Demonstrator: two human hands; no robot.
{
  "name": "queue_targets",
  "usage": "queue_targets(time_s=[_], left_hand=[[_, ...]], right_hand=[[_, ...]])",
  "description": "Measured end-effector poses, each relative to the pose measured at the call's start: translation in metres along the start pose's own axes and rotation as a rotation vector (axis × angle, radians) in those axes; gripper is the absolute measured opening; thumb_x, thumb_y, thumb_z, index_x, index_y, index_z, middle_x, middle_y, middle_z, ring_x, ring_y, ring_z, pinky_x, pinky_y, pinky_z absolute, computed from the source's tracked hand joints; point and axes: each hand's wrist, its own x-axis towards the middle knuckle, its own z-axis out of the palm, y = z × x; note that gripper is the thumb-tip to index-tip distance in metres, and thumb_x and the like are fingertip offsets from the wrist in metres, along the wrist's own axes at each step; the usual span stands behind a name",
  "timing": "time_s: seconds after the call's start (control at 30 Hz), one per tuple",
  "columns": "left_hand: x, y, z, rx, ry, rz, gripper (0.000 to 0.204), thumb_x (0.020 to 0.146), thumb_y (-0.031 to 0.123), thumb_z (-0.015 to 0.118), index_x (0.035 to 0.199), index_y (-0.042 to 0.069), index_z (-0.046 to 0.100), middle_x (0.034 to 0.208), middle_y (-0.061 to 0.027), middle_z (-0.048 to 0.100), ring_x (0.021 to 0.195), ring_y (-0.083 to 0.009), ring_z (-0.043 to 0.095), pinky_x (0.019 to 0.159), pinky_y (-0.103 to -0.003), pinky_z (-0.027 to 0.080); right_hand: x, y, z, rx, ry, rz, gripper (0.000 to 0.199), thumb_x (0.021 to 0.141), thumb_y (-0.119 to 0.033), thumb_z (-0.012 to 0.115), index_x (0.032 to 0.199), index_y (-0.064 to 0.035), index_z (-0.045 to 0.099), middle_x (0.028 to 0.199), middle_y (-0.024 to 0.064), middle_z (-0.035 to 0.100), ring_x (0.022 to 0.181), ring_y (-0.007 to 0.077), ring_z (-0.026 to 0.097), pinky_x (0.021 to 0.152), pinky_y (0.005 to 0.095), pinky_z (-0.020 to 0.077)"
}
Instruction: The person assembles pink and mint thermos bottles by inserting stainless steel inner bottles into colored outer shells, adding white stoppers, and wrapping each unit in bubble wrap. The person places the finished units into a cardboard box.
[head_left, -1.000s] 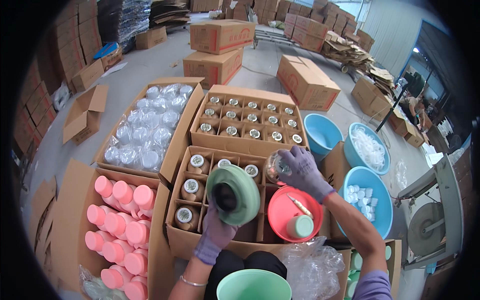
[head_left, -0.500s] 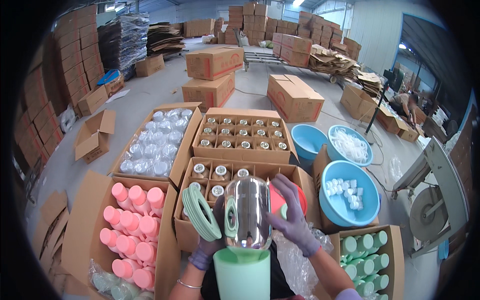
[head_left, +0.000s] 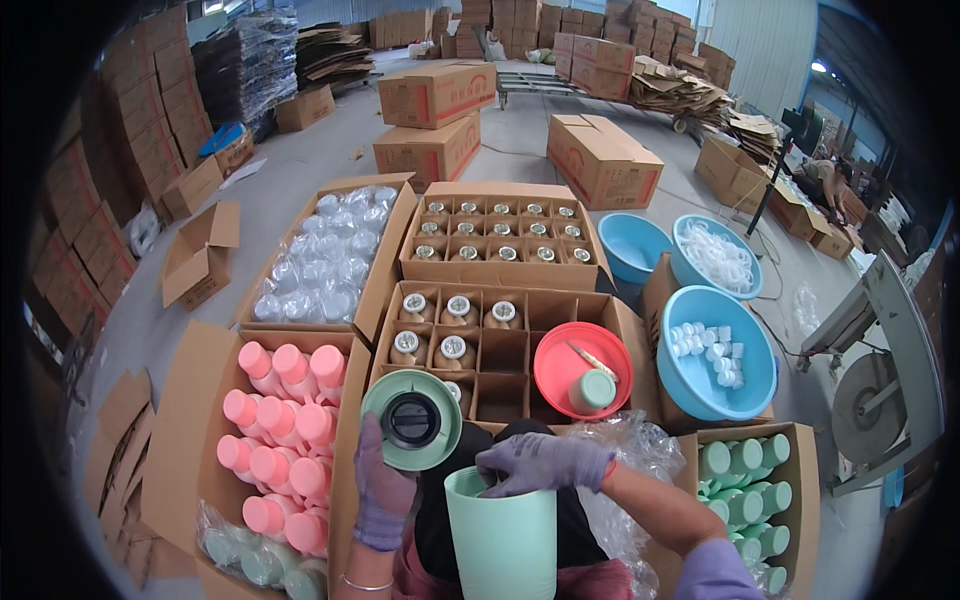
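Here's the pale green cylinder (head_left: 505,545), standing mouth-up at the person's lap, and the right hand (head_left: 535,464) is over its rim with fingers down inside; whether they grasp anything in there, I can't tell. Across to the left hand (head_left: 384,488), and that one has a firm hold on a green disc with a black centre (head_left: 411,420), level with the near left corner of the divided carton (head_left: 503,350). Along that carton's far edge, three silver-topped flasks (head_left: 457,312) line up from the left corner, with more behind the disc. In its near right corner sits a red bowl (head_left: 547,372), carrying a green cup (head_left: 593,390) and a slim pen-like stick (head_left: 592,358). Just beyond the right edge, a blue basin (head_left: 690,385) holds white caps (head_left: 720,355). Over by the left edge, pink bottles (head_left: 270,465) fill another carton (head_left: 195,440); on the far right, green bottles (head_left: 745,500) are packed in rows.
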Motion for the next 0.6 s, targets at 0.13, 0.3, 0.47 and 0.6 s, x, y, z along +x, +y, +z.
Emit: queue_targets(time_s=[0.13,0.3,0.47,0.6], left_hand=[[0.016,0.049,0.028,0.188,-0.035,0.244,0.051,0.104,0.037,0.052,0.138,-0.002,0.048,0.123,-0.0103,0.063,0.110,-0.0215,0.064,0.093,-0.036,0.054],[0.023,0.080,0.059,-0.326,-0.399,-0.057,0.077,0.093,0.045,0.069,0.148,0.000,0.040,0.149,-0.0136,0.044,0.133,-0.0209,0.047,0.104,-0.035,0.047],[0.034,0.067,0.055,-0.048,-0.490,0.155,0.088,0.089,0.054,0.068,0.152,0.000,0.036,0.161,-0.0161,0.025,0.144,-0.0226,0.032,0.110,-0.038,0.039],[0.030,0.058,0.049,-0.552,-0.539,-0.176,0.081,0.093,0.049,0.065,0.151,0.000,0.038,0.159,-0.0141,0.032,0.143,-0.0203,0.034,0.113,-0.036,0.035]], right_hand=[[-0.001,-0.014,-0.002,-0.228,0.857,-0.307,0.059,0.082,-0.035,0.074,0.131,-0.0073,0.055,0.124,0.0211,0.057,0.112,0.0404,0.058,0.094,0.0490,0.0478],[0.013,-0.016,-0.007,0.114,1.102,-0.288,0.071,0.088,-0.021,0.070,0.147,-0.0001,0.036,0.153,0.0275,0.031,0.136,0.0477,0.040,0.108,0.0442,0.0434],[0.001,-0.011,-0.015,1.117,0.885,-0.218,0.044,0.100,-0.015,0.053,0.141,0.0003,0.048,0.152,0.0169,0.041,0.136,0.0262,0.046,0.112,0.0380,0.0393],[0.006,-0.024,0.012,0.470,1.181,-0.316,0.067,0.087,-0.014,0.069,0.144,0.0030,0.039,0.144,0.0208,0.043,0.134,0.0293,0.046,0.111,0.0379,0.0391]])
